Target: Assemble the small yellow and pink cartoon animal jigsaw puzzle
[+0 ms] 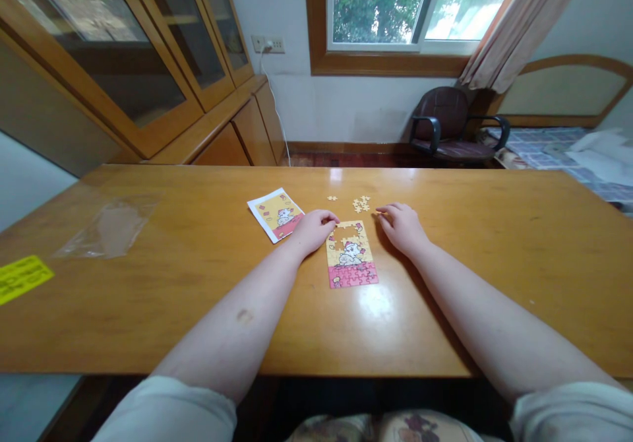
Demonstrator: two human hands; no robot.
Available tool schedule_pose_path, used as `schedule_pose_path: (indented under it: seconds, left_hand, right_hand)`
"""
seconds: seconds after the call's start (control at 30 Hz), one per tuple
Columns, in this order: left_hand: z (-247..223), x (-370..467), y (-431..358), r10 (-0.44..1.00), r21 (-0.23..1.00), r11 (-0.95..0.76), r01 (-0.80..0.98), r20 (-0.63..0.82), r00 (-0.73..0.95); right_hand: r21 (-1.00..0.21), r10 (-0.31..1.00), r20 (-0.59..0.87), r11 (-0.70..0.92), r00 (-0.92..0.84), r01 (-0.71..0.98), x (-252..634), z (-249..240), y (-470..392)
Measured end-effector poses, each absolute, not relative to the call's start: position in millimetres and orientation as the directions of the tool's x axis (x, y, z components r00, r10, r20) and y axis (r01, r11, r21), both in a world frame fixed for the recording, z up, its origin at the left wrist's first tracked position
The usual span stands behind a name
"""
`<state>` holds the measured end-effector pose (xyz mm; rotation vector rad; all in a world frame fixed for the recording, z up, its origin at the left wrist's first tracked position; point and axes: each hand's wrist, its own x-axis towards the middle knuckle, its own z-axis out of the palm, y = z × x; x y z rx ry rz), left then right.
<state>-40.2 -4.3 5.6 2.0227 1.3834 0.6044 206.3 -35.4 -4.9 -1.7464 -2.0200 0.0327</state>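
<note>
A jigsaw puzzle lies flat on the wooden table, its lower part pink and its upper part yellow, with a white cartoon animal in the middle. Bare table shows through a gap in its upper part. My left hand is at the puzzle's upper left corner, fingers curled together; whatever they may pinch is hidden. Just right of the puzzle, my right hand pinches a small puzzle piece at the fingertips. Beyond the puzzle are several loose pieces, pale side up, and a further small group to their left.
A printed picture card lies left of the puzzle, partly behind my left hand. Farther left are a clear plastic bag and a yellow label. Past the table stand a glass-door cabinet and an armchair.
</note>
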Motion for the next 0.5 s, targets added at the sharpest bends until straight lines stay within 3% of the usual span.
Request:
schedule_pose_path:
  seconds: [0.3,0.5]
  left_hand:
    - [9.1,-39.2,-5.3,0.937,0.692,-0.272,0.669,0.032,0.348]
    - [7.4,-39.3,-3.6,0.935,0.690,-0.276,0.670,0.032,0.352]
  right_hand:
    - [-0.233,0.947,0.321,0.056,0.022,0.971,197.5,-13.9,-26.1]
    - [-0.214,0.946,0.319,0.136,-0.063,0.967,194.3,-12.8,-8.0]
